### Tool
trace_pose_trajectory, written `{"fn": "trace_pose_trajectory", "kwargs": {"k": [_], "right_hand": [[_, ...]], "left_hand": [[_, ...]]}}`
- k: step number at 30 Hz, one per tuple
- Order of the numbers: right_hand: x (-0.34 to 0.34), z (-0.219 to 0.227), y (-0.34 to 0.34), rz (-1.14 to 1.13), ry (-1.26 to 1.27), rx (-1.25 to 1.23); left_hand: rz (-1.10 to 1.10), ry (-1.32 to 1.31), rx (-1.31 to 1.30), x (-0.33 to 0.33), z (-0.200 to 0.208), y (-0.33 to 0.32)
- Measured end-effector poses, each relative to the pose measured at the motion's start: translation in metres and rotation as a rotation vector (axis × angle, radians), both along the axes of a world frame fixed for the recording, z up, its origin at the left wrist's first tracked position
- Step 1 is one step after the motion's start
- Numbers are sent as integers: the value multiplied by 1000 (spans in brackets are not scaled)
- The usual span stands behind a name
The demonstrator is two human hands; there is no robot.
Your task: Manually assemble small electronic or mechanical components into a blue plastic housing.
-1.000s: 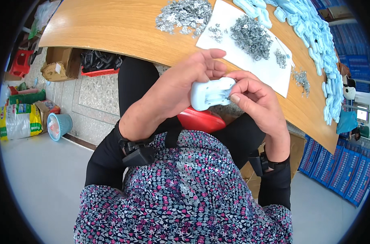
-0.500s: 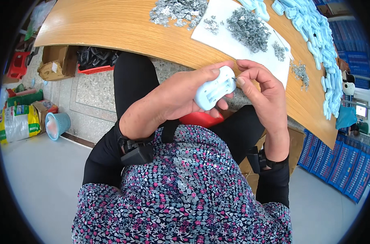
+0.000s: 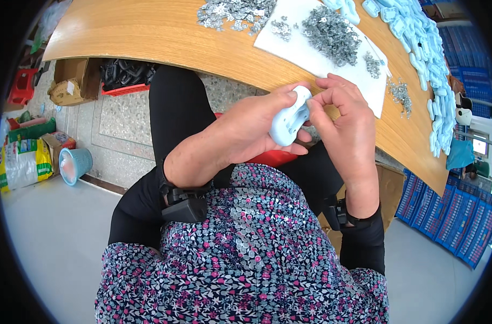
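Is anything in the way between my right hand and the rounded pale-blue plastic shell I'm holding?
Nothing visible: your bare right hand already has its fingertips at the edge of the rounded pale-blue plastic shell in your bare left hand.

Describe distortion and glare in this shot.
Head view: corners black, the edge of the wooden table bowed; head view: light-blue casing in the left hand pales toward white at its top; head view: metal pieces on the white sheet glint.

Light-blue basket (image 3: pixel 84 160) near yellow-and-white bag (image 3: pixel 25 164)
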State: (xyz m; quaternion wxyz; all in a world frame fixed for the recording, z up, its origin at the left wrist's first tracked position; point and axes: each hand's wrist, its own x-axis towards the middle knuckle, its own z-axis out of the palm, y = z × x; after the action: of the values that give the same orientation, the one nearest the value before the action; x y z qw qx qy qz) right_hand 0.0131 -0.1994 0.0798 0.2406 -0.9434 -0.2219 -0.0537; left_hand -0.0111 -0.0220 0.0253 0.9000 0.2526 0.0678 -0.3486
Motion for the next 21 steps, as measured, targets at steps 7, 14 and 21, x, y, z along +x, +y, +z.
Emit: {"fn": "trace_pose_trajectory", "kwargs": {"k": [7, 14, 21], "right_hand": [[-5, -4, 8, -17, -151, -157], [-5, -3, 0, -61, 55, 66], [-7, 3, -8, -56, 107, 58]], "left_hand": [[-7, 31, 3, 1, 0, -3], [-26, -4, -23, 1, -4, 0], [-16, 0, -28, 0, -5, 0]]}}
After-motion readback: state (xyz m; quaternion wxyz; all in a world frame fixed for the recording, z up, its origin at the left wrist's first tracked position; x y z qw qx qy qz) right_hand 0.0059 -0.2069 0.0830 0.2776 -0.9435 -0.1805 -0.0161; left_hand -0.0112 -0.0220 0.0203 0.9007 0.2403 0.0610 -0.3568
